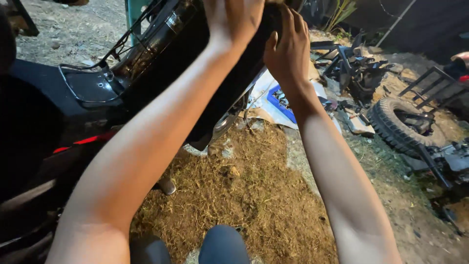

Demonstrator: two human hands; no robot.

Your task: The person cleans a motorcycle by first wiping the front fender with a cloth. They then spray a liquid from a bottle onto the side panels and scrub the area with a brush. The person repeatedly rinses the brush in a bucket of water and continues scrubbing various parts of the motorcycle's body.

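Dirt ground [391, 205] with dry straw [244, 195]

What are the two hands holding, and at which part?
Both the left hand and the right hand grip the black motorcycle body panel at its upper end; the exact hold is partly out of frame.

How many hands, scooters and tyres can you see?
Hands: 2, the left hand and right hand, both on the black scooter.
Black scooter: 1
Loose tyre on the ground: 1
Total: 4
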